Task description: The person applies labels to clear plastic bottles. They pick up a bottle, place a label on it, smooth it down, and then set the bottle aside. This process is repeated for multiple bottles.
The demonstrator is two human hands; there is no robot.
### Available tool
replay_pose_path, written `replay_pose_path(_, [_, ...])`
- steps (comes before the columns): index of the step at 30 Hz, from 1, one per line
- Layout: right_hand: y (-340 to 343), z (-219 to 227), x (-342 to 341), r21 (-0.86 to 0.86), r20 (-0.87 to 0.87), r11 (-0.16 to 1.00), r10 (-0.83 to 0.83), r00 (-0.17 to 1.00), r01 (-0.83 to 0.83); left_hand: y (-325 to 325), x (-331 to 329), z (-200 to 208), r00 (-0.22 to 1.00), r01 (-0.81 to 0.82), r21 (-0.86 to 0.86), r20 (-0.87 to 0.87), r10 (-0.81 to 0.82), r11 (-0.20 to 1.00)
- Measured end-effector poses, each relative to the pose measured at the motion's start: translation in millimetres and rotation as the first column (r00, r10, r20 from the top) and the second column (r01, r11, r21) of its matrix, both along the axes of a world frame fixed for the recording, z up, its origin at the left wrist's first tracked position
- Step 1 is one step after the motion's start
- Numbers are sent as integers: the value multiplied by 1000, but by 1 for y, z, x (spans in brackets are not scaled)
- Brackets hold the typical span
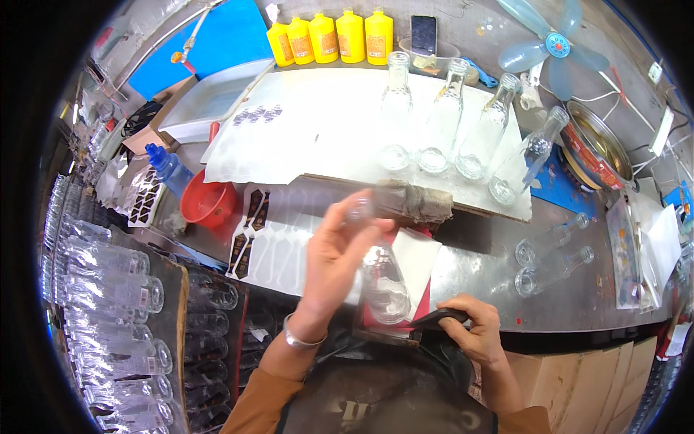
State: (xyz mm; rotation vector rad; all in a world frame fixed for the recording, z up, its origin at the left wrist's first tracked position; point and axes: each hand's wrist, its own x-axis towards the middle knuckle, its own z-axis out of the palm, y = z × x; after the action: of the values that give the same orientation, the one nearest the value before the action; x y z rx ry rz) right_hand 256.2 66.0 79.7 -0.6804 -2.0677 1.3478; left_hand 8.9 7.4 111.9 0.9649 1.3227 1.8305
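My left hand (336, 249), wearing a metal bangle, is closed around the neck of a clear glass bottle (388, 293). The hand and neck are slightly blurred. The bottle's wide body hangs toward me, over a red pad (421, 307) with a white sheet (418, 262) on it. In my right hand (473, 329) is a flat black tool (437, 316), its tip close to the bottle's base; its exact kind is unclear. Left of my left hand lies a sheet of dark and gold bottle labels (249, 231), with several backing shapes bare.
Several clear bottles (434, 160) stand on the white-covered board; two others (553, 270) lie at right. A red bowl (210, 199) and blue spray bottle (168, 168) are at left. Yellow bottles (323, 40), a fan (557, 45), racked bottles (116, 289) and cartons (578, 387) surround the table.
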Motion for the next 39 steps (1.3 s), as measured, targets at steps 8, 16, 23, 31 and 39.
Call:
replay_pose_path(8, [18,-13,1,-115,-5,987,-114,994,112,95,-120,83,774,-256,362,-479,414,896])
replay_pose_path(16, [32,-28,-2,-56,62,985,-158,985,162,254,-219,39,718,-260,340,-557,416,904])
replay_pose_path(23, [34,-31,-4,-33,52,984,-172,984,174,279,-221,32,592,-417,250,-655,470,874])
replay_pose_path(31, [14,-21,-4,-297,27,924,-245,969,242,200,-103,28,709,-132,419,-594,381,898])
replay_pose_path(39, [13,-16,-4,-451,-139,875,-266,954,179,141,-77,50,871,-12,335,-459,174,942])
